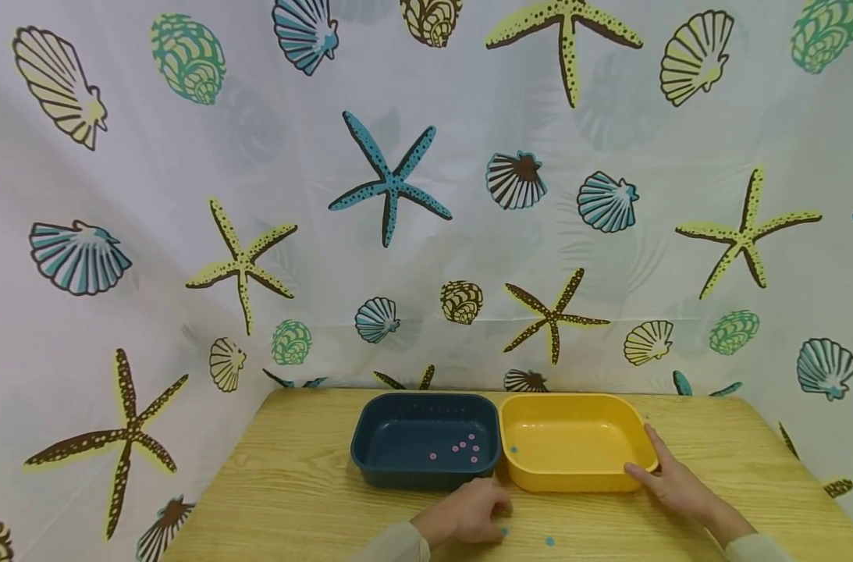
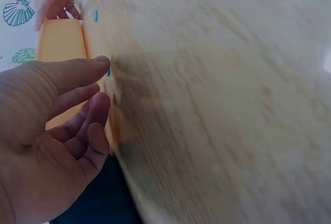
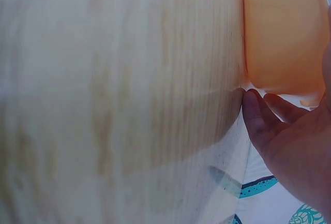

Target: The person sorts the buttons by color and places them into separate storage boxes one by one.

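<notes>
My left hand [image 1: 468,511] is low over the table in front of the trays, fingers loosely bent. A small blue disc [image 1: 505,531], perhaps a button, lies by its fingertips. In the left wrist view a blue disc [image 2: 108,72] shows just past the thumb tip, with a gap between thumb and fingers. My right hand [image 1: 679,485] holds the right end of the yellow tray [image 1: 573,482], thumb at the rim, fingers outside the wall. One blue disc [image 1: 513,449] lies inside that tray. Several pink discs [image 1: 463,445] lie in the dark blue tray [image 1: 426,478].
Another blue disc [image 1: 549,541] lies on the wooden table [image 1: 286,484] right of my left hand. Both trays stand side by side near the back edge. A white curtain [image 1: 468,250] printed with shells and starfish surrounds the table's back and sides.
</notes>
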### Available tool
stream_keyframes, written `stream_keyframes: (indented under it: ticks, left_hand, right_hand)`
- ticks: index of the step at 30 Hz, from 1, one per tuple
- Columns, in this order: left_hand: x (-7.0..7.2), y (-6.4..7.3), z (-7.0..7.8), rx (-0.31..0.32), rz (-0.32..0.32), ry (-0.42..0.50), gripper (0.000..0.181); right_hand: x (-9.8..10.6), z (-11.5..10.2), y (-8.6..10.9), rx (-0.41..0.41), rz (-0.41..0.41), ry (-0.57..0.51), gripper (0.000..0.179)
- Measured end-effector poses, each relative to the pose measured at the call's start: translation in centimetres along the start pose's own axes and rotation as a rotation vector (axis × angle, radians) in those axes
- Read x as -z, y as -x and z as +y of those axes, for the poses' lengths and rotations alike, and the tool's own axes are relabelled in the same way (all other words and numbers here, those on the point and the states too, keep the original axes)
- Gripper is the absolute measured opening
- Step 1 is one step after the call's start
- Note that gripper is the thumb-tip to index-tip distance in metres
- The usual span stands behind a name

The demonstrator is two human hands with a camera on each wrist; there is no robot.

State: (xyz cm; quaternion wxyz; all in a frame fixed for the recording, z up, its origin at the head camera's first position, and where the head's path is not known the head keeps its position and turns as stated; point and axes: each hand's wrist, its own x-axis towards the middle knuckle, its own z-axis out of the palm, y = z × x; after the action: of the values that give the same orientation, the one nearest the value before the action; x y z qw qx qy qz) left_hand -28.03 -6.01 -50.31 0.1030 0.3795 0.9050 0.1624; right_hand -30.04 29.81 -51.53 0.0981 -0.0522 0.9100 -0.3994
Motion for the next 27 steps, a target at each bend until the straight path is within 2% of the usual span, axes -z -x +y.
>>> stream_keyframes:
  ticks: [6, 13, 17, 27]
  left_hand:
    - [-0.28, 0.18, -0.37, -0.016, -0.003, 0.061, 0.012]
    - [-0.44, 0.22, -0.42, -0.036, 0.013, 0.063, 0.005]
    - [-0.57, 0.17, -0.44, -0.043, 0.023, 0.058, 0.006]
    - [-0.67, 0.06, -0.63, -0.038, -0.015, 0.111, 0.008]
  right_hand:
    - [0.04, -0.08, 0.08, 0.002, 0.002, 0.004, 0.097]
    - [0.02, -0.07, 0.09, 0.009, 0.004, 0.012, 0.097]
    - [0.08, -0.20, 0.03, 0.004, 0.009, 0.019, 0.097]
    - [0.07, -0.40, 0.12, 0.004, 0.002, 0.012, 0.095]
